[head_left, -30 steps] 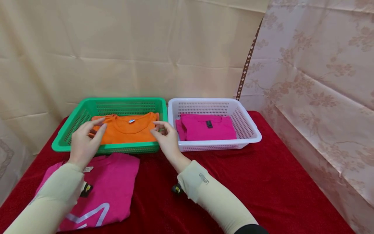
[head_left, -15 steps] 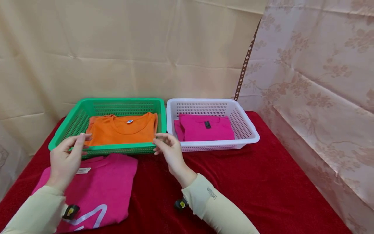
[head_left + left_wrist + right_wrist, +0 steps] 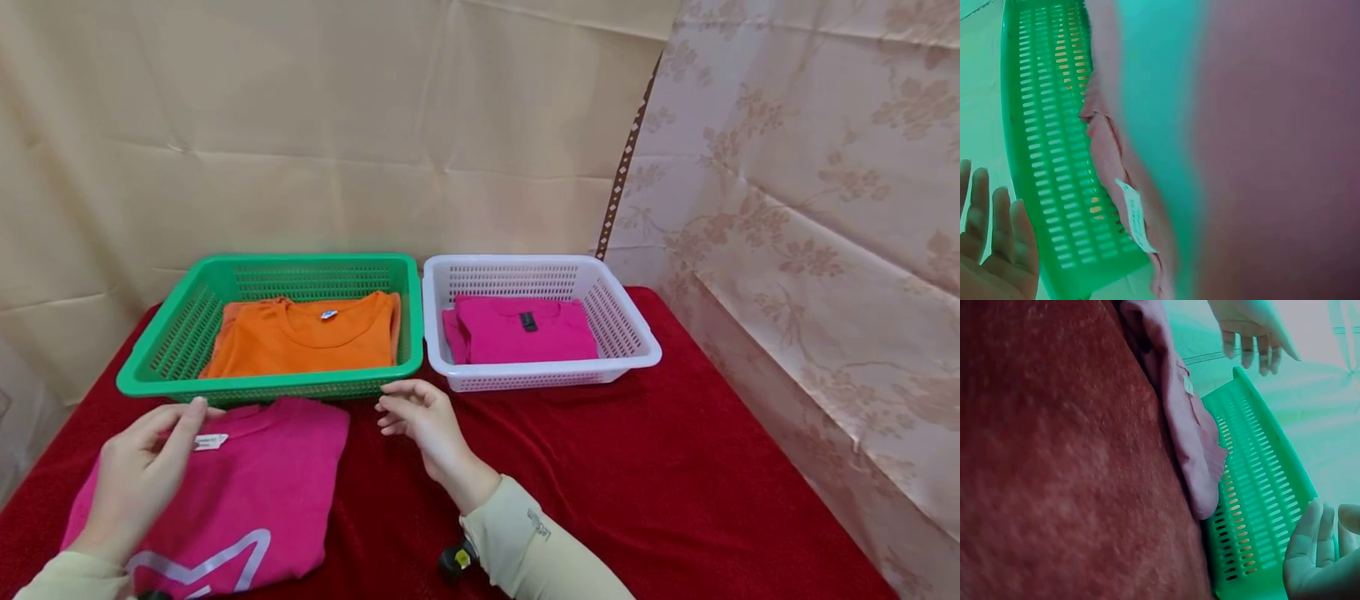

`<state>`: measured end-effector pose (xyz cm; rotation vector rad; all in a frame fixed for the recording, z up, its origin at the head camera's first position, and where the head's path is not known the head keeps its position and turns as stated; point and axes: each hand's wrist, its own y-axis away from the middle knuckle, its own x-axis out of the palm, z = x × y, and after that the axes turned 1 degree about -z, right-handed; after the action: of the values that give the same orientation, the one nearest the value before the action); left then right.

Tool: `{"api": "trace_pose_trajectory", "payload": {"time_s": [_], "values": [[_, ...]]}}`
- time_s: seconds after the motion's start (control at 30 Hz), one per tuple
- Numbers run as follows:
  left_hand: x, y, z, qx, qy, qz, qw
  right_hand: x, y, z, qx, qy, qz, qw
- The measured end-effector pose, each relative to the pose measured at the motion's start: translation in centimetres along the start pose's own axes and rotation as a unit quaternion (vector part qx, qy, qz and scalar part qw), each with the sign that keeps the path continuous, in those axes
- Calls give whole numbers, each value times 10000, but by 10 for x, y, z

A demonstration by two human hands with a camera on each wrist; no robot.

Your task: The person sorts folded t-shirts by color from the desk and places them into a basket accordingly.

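My left hand (image 3: 138, 479) hovers over the upper left of a folded pink T-shirt (image 3: 262, 475), near its white neck label, and holds nothing. Loosely bent fingers show on my right hand (image 3: 431, 429), above the red cloth just right of that T-shirt; it grips nothing either. Behind the T-shirt stands a green basket (image 3: 270, 387) with a folded orange T-shirt (image 3: 322, 337) inside. The left wrist view shows the left hand's fingers (image 3: 1010, 231) spread beside the basket wall. In the right wrist view, both hands appear near the green basket (image 3: 1260, 481).
A white basket (image 3: 543, 373) stands right of the green one, with folded pink T-shirts (image 3: 525, 333) in it. Red cloth (image 3: 637, 483) covers the table. Beige curtain (image 3: 300, 125) hangs behind, and a floral curtain (image 3: 810, 208) runs along the right.
Both hands have drawn back from the orange T-shirt in the green basket toward the person. The left hand has come over the pink T-shirt; the right has come in front of the basket.
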<state>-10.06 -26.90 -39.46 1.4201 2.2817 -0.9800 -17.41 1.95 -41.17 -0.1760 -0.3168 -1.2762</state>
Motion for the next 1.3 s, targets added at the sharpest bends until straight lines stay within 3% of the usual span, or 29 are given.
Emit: {"api": "trace_pose_trajectory", "payload": {"time_s": [0.17, 0.4, 0.5, 0.63, 0.7, 0.87, 1.1, 1.2, 1.3], "values": [[-8, 8, 11, -147, -266, 127, 9995, 0, 3, -6, 229, -50, 101, 9997], [-20, 13, 22, -761, -716, 222, 9943, -2, 6, -13, 493, 75, 277, 9984], [-24, 11, 26, -1090, -987, 429, 9882, -3, 7, -16, 640, 102, 347, 9973], [-27, 7, 31, -1639, -1267, 939, 9738, -2, 10, -18, 879, 162, 519, 9946], [-29, 5, 37, -1745, -1344, 1166, 9684, 0, 10, -20, 985, 199, 591, 9932], [-31, 4, 53, -1683, -1365, 1463, 9652, -1, 10, -22, 1159, 311, 739, 9900], [-29, 5, 61, -1459, -1366, 1785, 9634, -5, 10, -24, 1402, 441, 913, 9849], [-28, 4, 61, -1389, -1447, 1935, 9604, -6, 10, -24, 1531, 558, 1031, 9812], [-29, 1, 61, -1471, -1583, 2159, 9522, -6, 11, -24, 1605, 617, 1164, 9782]]}}
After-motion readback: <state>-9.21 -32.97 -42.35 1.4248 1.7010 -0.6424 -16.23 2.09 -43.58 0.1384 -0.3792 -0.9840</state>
